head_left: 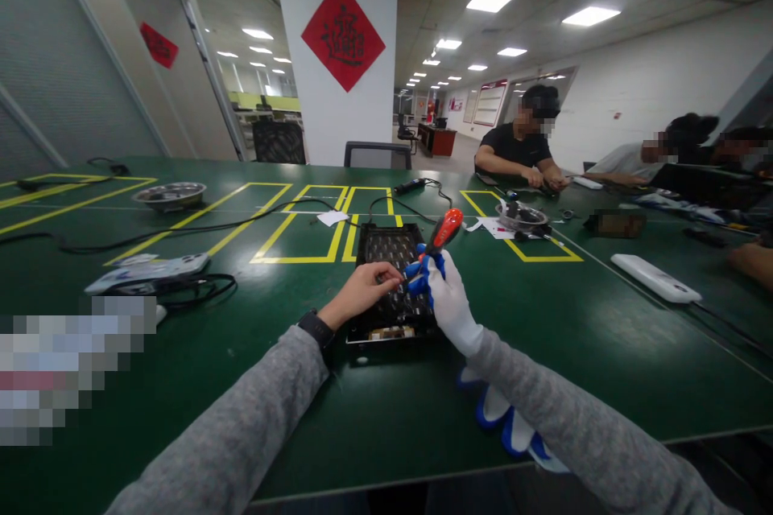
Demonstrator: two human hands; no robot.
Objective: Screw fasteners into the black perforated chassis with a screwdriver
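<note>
A screwdriver (445, 230) with a red and black handle is held in my right hand (450, 290), its handle tilted up to the right. That hand wears a white glove with blue-coated fingers. My left hand (369, 286) is bare, with a black band at the wrist. Its thumb and fingers come together near the gloved fingertips; anything pinched there is too small to make out. Both hands are over a black rectangular casing (386, 241) lying on the green table. Dark parts show inside it, and a pale brownish strip (391, 333) runs along its near end.
Under my right forearm lies another white and blue glove (493, 410). Metal bowls (170, 195) (522, 216) stand left and right, the right one holding parts. Cables (266, 213) cross the table. A white power strip (655, 279) lies right. A co-worker (518, 146) sits across.
</note>
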